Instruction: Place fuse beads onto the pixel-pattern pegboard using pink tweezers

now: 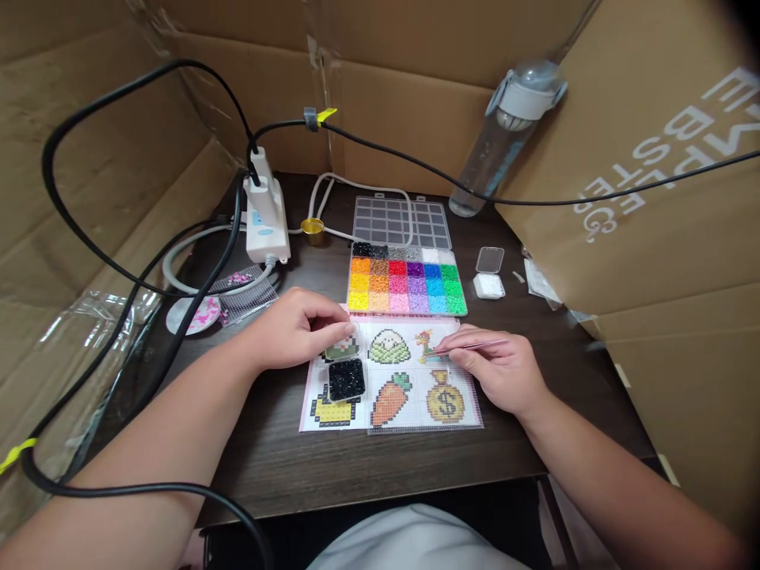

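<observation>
My right hand point(499, 368) pinches a pair of pinkish tweezers point(478, 346), their tips over the small dragon pattern on the sheet. A printed pattern sheet point(363, 419) lies on the table, with a clear pegboard over its right part. It shows a rice ball, a carrot and a money bag. My left hand point(302, 328) is closed, thumb and fingers at the clear lid point(343, 342) of a small box of black beads point(346, 380). That box stands open on the left of the sheet. Its lid's upper edge is partly hidden by my fingers.
Behind the sheet sits a divided bead case point(407, 279), its lid folded back. A small box of white beads point(488, 286) stands right. Left are a dish of pink beads point(193, 314) and a power strip point(266, 222). A water bottle point(504, 142) leans behind; black cables point(392, 146) cross above.
</observation>
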A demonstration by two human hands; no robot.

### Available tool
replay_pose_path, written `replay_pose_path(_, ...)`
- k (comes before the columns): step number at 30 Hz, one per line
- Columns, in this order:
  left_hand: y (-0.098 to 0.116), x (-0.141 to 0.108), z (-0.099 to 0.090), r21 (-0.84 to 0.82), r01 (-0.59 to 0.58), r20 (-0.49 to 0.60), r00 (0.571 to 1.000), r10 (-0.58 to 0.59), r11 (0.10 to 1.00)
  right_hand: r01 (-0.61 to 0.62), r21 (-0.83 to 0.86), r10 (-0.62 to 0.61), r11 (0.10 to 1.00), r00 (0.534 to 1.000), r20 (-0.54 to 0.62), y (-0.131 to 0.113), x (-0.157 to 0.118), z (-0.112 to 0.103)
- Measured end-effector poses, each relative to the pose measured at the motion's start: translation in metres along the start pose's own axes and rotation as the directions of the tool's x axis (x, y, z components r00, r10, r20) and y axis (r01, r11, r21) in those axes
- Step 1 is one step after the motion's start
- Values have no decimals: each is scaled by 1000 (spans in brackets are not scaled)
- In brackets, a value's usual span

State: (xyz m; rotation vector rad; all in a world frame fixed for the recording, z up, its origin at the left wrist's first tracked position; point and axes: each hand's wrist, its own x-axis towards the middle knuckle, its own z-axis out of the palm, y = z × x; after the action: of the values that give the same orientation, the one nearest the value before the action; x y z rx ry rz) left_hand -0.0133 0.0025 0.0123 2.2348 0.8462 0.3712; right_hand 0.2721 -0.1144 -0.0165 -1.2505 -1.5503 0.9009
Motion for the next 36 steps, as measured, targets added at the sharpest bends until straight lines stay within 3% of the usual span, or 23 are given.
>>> replay_pose_path(17,0,1,1,-8,13,-12,1000,-13,1000,-13,-3,13,1000,1000,19,2,0,1)
replay_pose_path(26,0,-1,2,-4,32,-10,999,-32,999,-3,32,3,999,1000,-28,-2,3,1)
replay_pose_path(31,-2,-2,4,-7,9,-1,1000,-9,1000,57,9,-54,998,983,-178,-23,29,15)
replay_pose_path(36,-2,-3,6,-6,-20,-10,1000,20,1000,84,-113,-108,990,969,-221,-38,70,52)
